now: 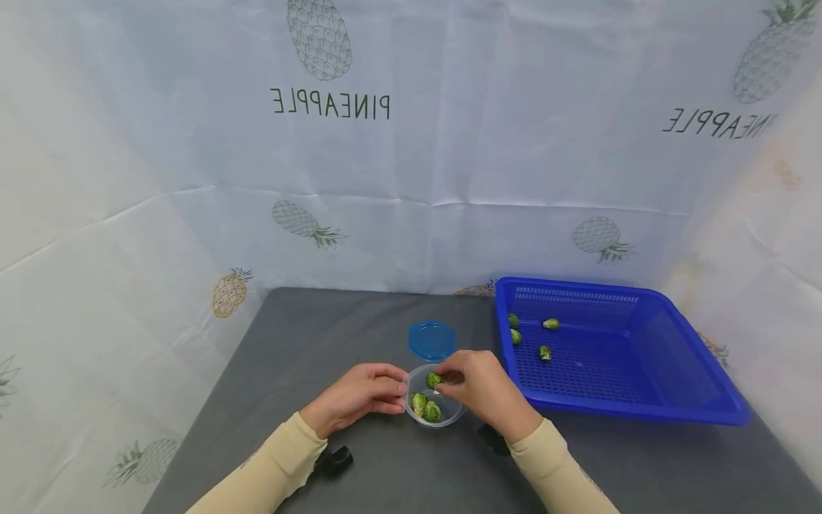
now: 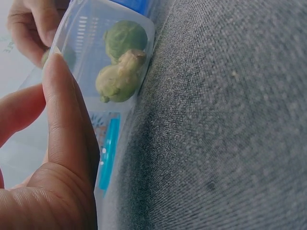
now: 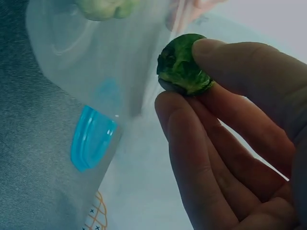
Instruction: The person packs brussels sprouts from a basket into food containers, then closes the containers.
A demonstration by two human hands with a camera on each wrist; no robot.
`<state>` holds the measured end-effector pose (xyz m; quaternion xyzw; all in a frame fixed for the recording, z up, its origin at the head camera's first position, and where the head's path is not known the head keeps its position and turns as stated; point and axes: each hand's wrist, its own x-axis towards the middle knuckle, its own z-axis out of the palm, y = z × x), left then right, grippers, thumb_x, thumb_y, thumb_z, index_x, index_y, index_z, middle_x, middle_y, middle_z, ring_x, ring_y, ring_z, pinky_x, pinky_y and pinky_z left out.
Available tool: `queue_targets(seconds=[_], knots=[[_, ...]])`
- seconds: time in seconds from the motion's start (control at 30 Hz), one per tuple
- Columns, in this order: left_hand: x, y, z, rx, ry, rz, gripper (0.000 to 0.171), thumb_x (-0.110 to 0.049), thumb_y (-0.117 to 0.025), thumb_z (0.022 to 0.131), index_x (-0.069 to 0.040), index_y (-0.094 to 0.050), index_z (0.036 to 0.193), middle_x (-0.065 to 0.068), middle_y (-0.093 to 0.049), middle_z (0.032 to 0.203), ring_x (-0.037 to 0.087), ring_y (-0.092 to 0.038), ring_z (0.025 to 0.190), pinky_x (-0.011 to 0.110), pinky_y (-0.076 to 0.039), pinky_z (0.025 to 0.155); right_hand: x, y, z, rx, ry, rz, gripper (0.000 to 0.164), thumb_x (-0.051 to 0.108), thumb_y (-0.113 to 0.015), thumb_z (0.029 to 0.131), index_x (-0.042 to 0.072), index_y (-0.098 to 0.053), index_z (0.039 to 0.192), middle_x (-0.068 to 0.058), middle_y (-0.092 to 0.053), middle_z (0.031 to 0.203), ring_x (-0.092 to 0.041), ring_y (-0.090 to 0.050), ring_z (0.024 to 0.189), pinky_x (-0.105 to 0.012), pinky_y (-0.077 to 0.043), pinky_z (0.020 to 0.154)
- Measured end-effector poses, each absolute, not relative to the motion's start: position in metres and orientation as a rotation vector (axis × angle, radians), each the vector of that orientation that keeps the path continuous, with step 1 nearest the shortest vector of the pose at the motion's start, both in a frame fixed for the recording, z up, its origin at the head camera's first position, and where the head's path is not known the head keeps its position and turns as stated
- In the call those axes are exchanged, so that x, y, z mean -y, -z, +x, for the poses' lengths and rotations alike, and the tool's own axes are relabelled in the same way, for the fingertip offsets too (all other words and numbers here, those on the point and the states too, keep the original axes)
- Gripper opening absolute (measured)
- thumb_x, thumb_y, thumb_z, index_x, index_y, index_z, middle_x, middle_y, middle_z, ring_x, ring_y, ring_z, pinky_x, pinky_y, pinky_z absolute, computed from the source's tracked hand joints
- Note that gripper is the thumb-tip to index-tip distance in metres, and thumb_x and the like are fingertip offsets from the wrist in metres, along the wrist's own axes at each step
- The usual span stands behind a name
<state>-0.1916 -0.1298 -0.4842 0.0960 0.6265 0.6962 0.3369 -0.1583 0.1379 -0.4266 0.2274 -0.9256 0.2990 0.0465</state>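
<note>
A clear round plastic container stands on the dark cloth with two Brussels sprouts inside. My left hand is at its left side, its extended fingers touching the wall near the rim. Over the container's right part, my right hand pinches a Brussels sprout between thumb and fingertips. In the left wrist view, the two sprouts show through the clear wall, while the held sprout is mostly hidden behind a finger.
Just behind the container lies a blue translucent lid. A large blue basket stands to the right, with several sprouts toward its left side. Behind the grey-covered table hangs a white pineapple-print curtain.
</note>
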Motion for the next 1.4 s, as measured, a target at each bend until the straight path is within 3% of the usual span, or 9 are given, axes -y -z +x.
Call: queue_targets(seconds=[0.27, 0.53, 0.87, 1.2, 1.4], knots=[[0.13, 0.484, -0.191, -1.621, -1.81, 0.275, 0.046, -0.015, -0.068, 0.106, 0.007, -0.058, 0.145, 0.007, -0.074, 0.113, 0.014, -0.076, 0.097, 0.032, -0.067, 0.093, -0.128, 0.434, -0.157, 2.893, -0.72, 0.714, 0.015, 0.013, -0.091, 0.088, 0.013, -0.086, 0.102, 0.003, -0.078, 0.093, -0.007, -0.068, 0.08, -0.023, -0.06, 0.07], [0.129, 0.483, -0.192, -1.633, -1.82, 0.276, 0.041, -0.013, -0.069, 0.105, 0.006, -0.062, 0.141, 0.008, -0.076, 0.108, 0.015, -0.077, 0.096, 0.032, -0.068, 0.09, -0.117, 0.436, -0.157, 2.878, -0.595, 0.695, 0.008, 0.012, -0.09, 0.088, 0.009, -0.085, 0.094, -0.002, -0.08, 0.091, -0.013, -0.073, 0.079, -0.027, -0.062, 0.067], [0.129, 0.485, -0.193, -1.631, -1.823, 0.277, 0.042, -0.014, -0.069, 0.105, 0.006, -0.061, 0.14, 0.007, -0.076, 0.107, 0.015, -0.077, 0.096, 0.032, -0.068, 0.091, -0.121, 0.434, -0.156, 2.855, -0.674, 0.701, 0.009, 0.013, -0.087, 0.091, 0.009, -0.086, 0.1, -0.002, -0.079, 0.092, -0.012, -0.073, 0.079, -0.025, -0.063, 0.07], [0.128, 0.484, -0.191, -1.611, -1.824, 0.253, 0.043, -0.015, -0.072, 0.104, 0.007, -0.062, 0.139, 0.005, -0.077, 0.101, 0.012, -0.077, 0.09, 0.03, -0.068, 0.088, -0.15, 0.398, -0.149, 2.782, -0.842, 0.696, 0.017, 0.009, -0.084, 0.094, 0.012, -0.084, 0.112, -0.001, -0.079, 0.102, -0.007, -0.073, 0.086, -0.022, -0.063, 0.076], [0.125, 0.483, -0.192, -1.605, -1.824, 0.264, 0.046, -0.015, -0.073, 0.103, 0.009, -0.059, 0.141, 0.006, -0.078, 0.103, 0.013, -0.078, 0.093, 0.03, -0.068, 0.088, -0.199, 0.364, -0.16, 2.848, -0.816, 0.599, 0.019, 0.014, -0.082, 0.098, 0.018, -0.083, 0.116, 0.005, -0.08, 0.106, -0.006, -0.073, 0.091, -0.029, -0.065, 0.081]])
